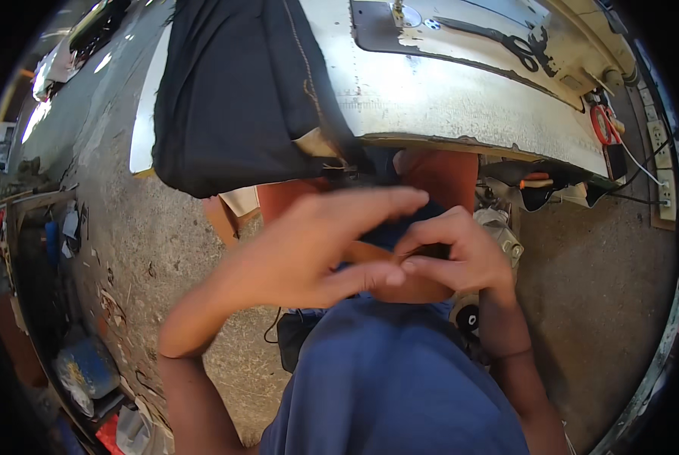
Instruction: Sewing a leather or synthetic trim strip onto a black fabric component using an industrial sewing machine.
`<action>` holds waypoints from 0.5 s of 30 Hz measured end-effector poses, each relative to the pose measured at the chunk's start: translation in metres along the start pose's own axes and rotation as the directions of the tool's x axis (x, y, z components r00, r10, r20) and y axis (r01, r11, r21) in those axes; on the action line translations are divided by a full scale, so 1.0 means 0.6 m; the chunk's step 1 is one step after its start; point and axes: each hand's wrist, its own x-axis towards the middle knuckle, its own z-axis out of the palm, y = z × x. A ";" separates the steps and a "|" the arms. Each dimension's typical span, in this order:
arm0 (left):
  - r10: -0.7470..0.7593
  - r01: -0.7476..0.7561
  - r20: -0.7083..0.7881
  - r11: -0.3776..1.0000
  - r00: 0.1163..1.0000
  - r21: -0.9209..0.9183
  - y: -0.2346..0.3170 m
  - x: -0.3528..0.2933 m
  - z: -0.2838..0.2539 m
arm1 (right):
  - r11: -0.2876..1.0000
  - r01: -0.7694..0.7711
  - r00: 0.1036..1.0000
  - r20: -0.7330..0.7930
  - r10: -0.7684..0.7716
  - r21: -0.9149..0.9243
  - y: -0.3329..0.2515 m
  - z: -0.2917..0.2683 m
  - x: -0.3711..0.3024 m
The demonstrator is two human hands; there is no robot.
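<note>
Both my hands are raised over my lap, in front of the table edge. My left hand (309,246) is slightly blurred, its fingers stretched out and its thumb apart from them; it holds nothing that I can see. Its thumb tip comes close to the fingertips of my right hand (465,250). There the thumb and forefinger pinch together, and whatever lies between them is too small or hidden to name. Black cloth (226,106), with a brown stitched seam and a pale patch, drapes over the table's left part and hangs past its front edge, just beyond my left hand.
On the worn white table (408,106) stands a sewing machine base (385,30), with black-handled scissors (499,38) lying on it. A red ring-shaped item (601,125) hangs at the right corner, near a power strip (662,163). Clutter fills a shelf at the left.
</note>
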 end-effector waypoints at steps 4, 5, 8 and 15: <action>-0.273 0.354 0.448 0.930 0.851 -0.105 -0.029 -0.072 -0.072 | 0.994 0.083 0.997 -0.007 -0.082 0.070 -0.025 -0.022 -0.018; -0.286 0.372 0.463 0.922 0.839 -0.105 -0.009 -0.064 -0.109 | 0.996 0.070 0.997 0.017 -0.071 0.060 -0.024 -0.032 -0.024; -0.390 0.405 0.458 0.912 0.799 0.069 0.035 -0.063 -0.235 | 0.997 0.071 0.995 0.074 -0.073 0.027 -0.026 -0.068 -0.042; -0.471 0.431 0.247 0.880 0.847 0.200 0.060 0.073 -0.453 | 0.908 -0.051 0.999 0.008 0.053 0.415 0.019 -0.122 -0.075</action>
